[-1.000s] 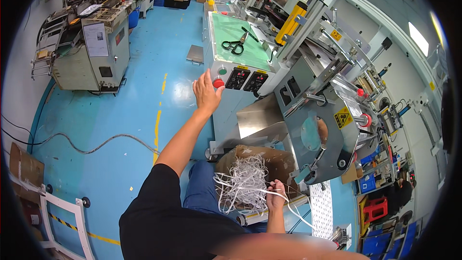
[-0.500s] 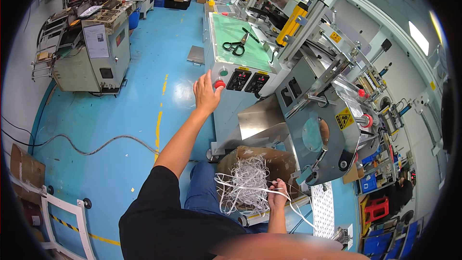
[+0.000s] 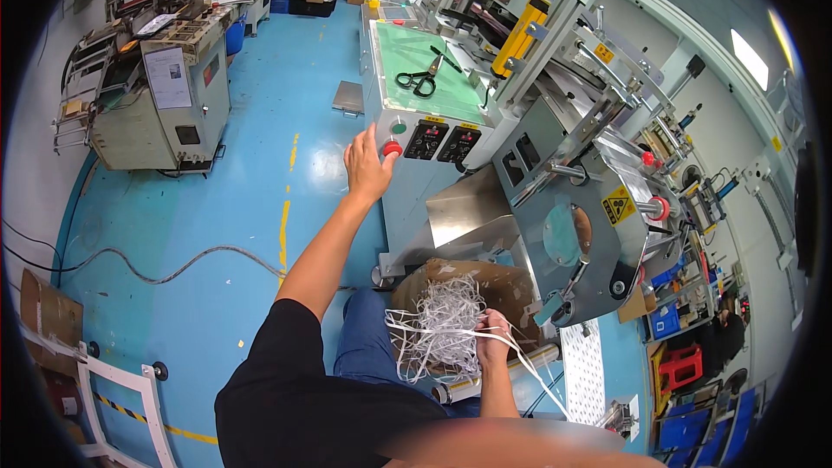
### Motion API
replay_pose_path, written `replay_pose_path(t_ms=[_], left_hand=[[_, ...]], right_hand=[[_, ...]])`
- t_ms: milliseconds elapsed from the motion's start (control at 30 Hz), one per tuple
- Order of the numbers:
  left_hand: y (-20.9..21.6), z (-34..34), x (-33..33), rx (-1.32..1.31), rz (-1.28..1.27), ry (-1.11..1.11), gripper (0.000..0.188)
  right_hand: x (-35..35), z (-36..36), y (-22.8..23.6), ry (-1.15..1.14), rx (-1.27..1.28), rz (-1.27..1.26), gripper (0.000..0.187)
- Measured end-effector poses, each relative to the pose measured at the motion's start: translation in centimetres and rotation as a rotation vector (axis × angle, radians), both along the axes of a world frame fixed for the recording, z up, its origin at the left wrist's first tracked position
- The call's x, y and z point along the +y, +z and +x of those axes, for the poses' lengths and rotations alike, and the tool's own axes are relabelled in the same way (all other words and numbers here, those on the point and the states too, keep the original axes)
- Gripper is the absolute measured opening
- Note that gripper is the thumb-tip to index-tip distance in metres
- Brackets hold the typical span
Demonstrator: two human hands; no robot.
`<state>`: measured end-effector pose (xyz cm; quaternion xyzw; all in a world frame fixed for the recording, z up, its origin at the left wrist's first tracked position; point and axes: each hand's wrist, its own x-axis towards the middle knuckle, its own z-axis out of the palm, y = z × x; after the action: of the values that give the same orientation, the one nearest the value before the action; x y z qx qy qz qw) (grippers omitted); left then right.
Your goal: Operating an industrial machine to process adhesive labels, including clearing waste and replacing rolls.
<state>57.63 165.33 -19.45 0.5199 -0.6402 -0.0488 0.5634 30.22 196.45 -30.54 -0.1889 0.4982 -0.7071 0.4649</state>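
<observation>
While the tangled heap of white strips (image 3: 446, 316) fills the left part of a cardboard box (image 3: 517, 293), we have our right hand (image 3: 493, 340) at the heap's right edge, its fingers curled in and holding a few of the strips. From that grip, loose lengths run down to the right, towards a white sheet with rows of dark dots (image 3: 582, 373); others hang over the near rim of the box. Beside the box, to its left, is our blue trouser leg (image 3: 364, 338), and a pale roller (image 3: 511, 373) lies along its near side.

Farther up, our left hand (image 3: 367, 172) reaches out with its fingers spread wide and gripping nothing, the thumb at the red button (image 3: 393, 148) on the front of a pale cabinet (image 3: 409, 186); we cannot tell whether it touches. A green button (image 3: 398, 128) sits just above the red one, and two black control panels are to the right. On top of the cabinet, the green surface (image 3: 403, 45) carries black-handled scissors (image 3: 417, 82) and a slim black tool (image 3: 445, 59). Below the panels we see a bent metal chute (image 3: 464, 212), and to the right of it a grey machine (image 3: 598, 264) with a yellow warning label (image 3: 618, 205). Around us spreads the blue floor (image 3: 217, 217), marked with a broken yellow line (image 3: 283, 234)
</observation>
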Motion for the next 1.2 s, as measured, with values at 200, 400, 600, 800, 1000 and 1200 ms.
replay_pose_path(t_ms=[200,400,600,800,1000,1200], left_hand=[[0.0,0.2,-0.1,0.011,-0.017,-0.009,0.069],[-0.1,0.3,-0.3,0.024,0.006,-0.032,0.068],[-0.1,0.5,0.3,0.068,-0.052,0.006,0.062],[-1.4,-5.3,9.9,0.218,0.051,-0.492,0.019],[-6.3,-18.5,20.9,-0.616,0.5,-1.32,0.038],[-6.9,-24.1,23.5,-0.463,0.841,-1.535,0.038]], right_hand=[[-0.5,1.7,-0.6,0.206,0.184,0.077,0.022],[-0.6,1.5,-0.9,0.171,0.139,0.074,0.022],[-0.4,1.8,-0.6,0.158,0.116,0.083,0.022],[1.0,1.9,-1.1,0.116,0.139,0.118,0.022],[0.3,3.9,-0.7,0.058,0.218,0.186,0.033],[0.8,2.5,-2.5,0.044,0.286,0.165,0.009]])
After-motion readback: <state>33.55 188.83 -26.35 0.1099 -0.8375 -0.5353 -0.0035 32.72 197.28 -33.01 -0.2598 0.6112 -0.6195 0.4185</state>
